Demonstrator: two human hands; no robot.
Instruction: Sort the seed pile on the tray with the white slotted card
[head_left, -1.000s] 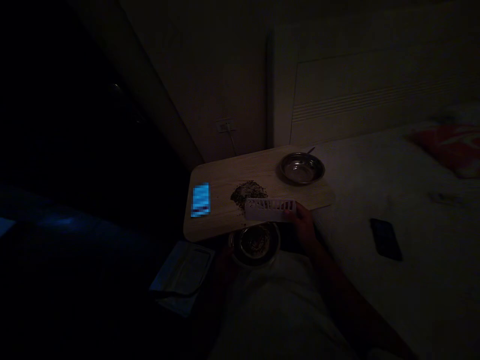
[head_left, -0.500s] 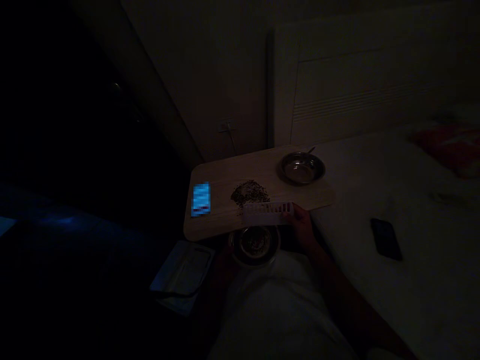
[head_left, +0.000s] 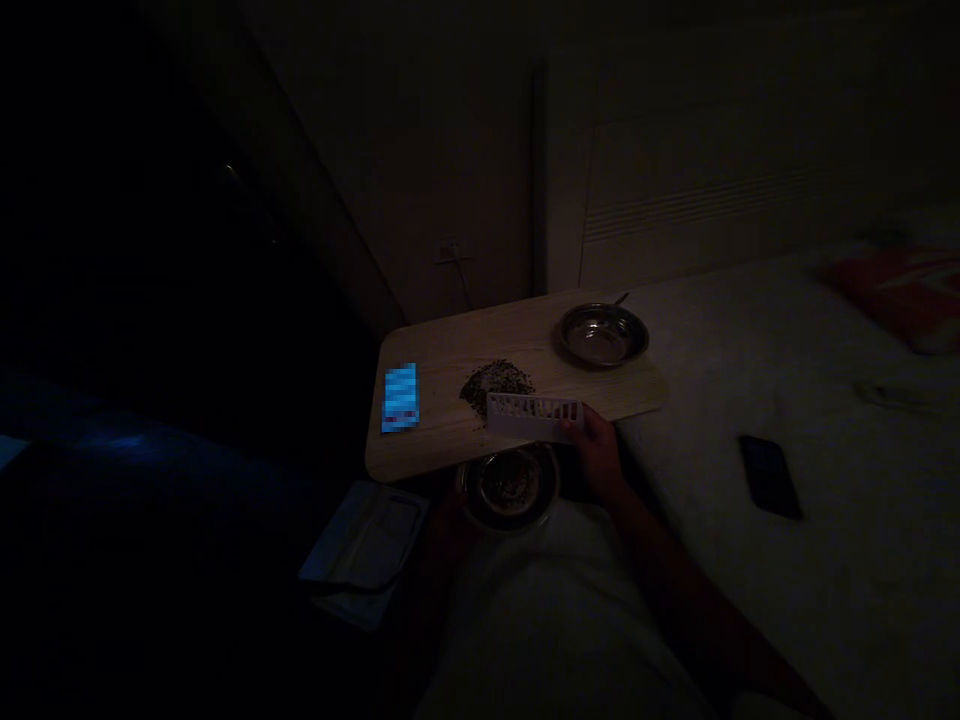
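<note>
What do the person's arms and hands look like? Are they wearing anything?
It is very dark. The right hand is bare, with no glove, ring or watch to be seen, and the forearm behind it is bare too, with no sleeve showing. The left hand is only a dim shape, too dark to describe.

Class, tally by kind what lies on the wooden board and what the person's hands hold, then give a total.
Steel bowls: 2
Lit phone: 1
Dark seed pile: 1
White slotted scraper: 1, in right hand
Total: 5
</note>
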